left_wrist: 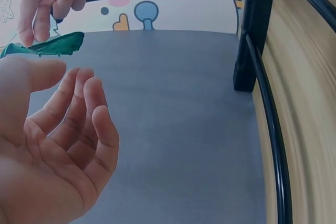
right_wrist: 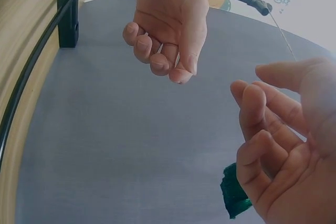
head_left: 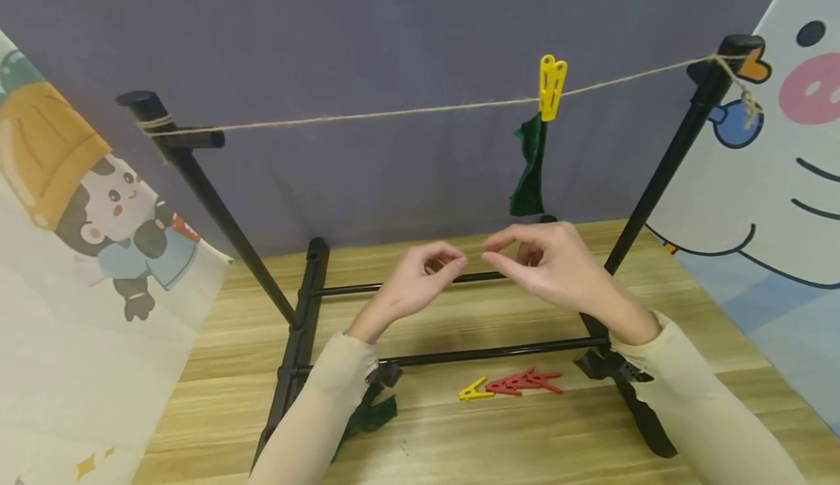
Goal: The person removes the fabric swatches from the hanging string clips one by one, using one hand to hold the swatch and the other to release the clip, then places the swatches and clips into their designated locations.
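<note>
A yellow clothespin [head_left: 551, 90] clips a dark green cloth [head_left: 529, 168] to a thin twine line [head_left: 394, 113], right of the line's middle. Below the line, my left hand [head_left: 416, 281] is in the air with loosely bent fingers, holding nothing. Facing it across a small gap is my right hand [head_left: 558, 270], also holding nothing; in the right wrist view its thumb stands apart from its bent fingers. The hanging cloth is just above and behind the right hand. On the table lie another yellow clothespin [head_left: 474, 391] and several red clothespins [head_left: 525, 381] in a cluster.
A black rack [head_left: 226, 233] carries the twine between two upright posts, and its lower bars cross under my hands. Another green cloth [head_left: 372, 416] lies on the wooden table [head_left: 485, 448], partly hidden by my left sleeve. Grey and cartoon-printed panels surround the table.
</note>
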`<action>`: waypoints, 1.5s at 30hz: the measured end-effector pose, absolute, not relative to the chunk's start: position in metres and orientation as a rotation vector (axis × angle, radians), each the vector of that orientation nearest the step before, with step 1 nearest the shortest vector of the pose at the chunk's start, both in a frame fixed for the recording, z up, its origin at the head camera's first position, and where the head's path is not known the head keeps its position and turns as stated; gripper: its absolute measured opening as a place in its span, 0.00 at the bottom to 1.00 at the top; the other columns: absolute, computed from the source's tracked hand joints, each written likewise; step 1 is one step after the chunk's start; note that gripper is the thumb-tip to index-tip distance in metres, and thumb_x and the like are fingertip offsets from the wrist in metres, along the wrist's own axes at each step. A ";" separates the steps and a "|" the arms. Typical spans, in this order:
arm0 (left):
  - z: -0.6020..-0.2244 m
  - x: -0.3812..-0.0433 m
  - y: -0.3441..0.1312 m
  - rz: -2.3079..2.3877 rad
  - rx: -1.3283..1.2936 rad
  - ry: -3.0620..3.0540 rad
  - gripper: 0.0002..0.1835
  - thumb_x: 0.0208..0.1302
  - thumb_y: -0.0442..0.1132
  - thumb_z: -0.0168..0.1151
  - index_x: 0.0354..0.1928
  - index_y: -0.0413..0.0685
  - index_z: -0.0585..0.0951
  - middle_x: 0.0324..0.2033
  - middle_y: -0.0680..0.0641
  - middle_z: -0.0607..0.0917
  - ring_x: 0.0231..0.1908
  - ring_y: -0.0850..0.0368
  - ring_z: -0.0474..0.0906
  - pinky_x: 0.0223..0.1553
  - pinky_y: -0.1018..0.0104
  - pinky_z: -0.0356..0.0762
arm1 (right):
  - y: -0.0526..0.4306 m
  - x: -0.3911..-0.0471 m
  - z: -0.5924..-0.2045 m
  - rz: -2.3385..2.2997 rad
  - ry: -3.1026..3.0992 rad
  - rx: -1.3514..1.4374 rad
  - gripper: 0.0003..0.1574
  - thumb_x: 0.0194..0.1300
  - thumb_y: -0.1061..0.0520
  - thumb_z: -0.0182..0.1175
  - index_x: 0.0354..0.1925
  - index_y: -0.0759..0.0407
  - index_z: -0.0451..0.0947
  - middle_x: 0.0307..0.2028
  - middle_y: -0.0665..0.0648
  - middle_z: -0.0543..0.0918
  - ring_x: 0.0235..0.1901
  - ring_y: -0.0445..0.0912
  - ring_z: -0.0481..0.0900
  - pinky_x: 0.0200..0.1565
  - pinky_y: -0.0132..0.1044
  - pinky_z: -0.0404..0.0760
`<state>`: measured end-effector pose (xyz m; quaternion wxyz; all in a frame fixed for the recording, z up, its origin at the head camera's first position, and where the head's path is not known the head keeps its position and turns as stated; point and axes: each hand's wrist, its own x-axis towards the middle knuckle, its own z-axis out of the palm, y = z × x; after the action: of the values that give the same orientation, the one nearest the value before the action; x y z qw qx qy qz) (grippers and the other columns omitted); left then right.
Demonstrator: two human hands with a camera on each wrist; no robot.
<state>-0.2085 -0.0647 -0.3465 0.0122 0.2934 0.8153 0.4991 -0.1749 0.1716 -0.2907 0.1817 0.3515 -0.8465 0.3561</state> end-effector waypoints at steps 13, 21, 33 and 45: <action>-0.339 -0.213 -0.053 1.622 0.940 2.564 0.13 0.69 0.55 0.54 0.46 0.59 0.81 0.37 0.59 0.83 0.34 0.58 0.79 0.30 0.62 0.79 | 0.175 -0.178 -0.278 0.975 -2.359 0.974 0.08 0.64 0.52 0.64 0.42 0.41 0.83 0.14 0.35 0.74 0.09 0.33 0.65 0.12 0.29 0.62; -0.335 -0.215 -0.044 1.680 0.962 2.556 0.13 0.69 0.54 0.55 0.47 0.59 0.81 0.38 0.56 0.83 0.33 0.59 0.79 0.30 0.62 0.79 | 0.177 -0.178 -0.267 0.952 -2.300 0.942 0.07 0.63 0.53 0.65 0.41 0.42 0.84 0.13 0.36 0.73 0.08 0.34 0.62 0.12 0.28 0.60; -0.332 -0.219 -0.031 1.801 0.938 2.571 0.13 0.68 0.54 0.57 0.47 0.58 0.82 0.42 0.58 0.83 0.34 0.59 0.78 0.31 0.63 0.78 | 0.179 -0.175 -0.249 0.919 -2.231 0.872 0.08 0.61 0.60 0.67 0.39 0.49 0.85 0.09 0.39 0.69 0.07 0.34 0.59 0.12 0.30 0.56; -0.327 -0.219 -0.019 1.862 0.928 2.531 0.14 0.68 0.54 0.57 0.48 0.58 0.82 0.44 0.58 0.82 0.34 0.57 0.78 0.30 0.62 0.78 | 0.174 -0.161 -0.219 0.939 -2.166 0.762 0.05 0.59 0.67 0.65 0.36 0.63 0.85 0.09 0.50 0.74 0.07 0.38 0.61 0.12 0.30 0.57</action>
<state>-0.2191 -0.0190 -0.3265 -0.0674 0.2827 0.7707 0.5671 -0.1612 0.1735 -0.2186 0.3244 0.2907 -0.8258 0.3581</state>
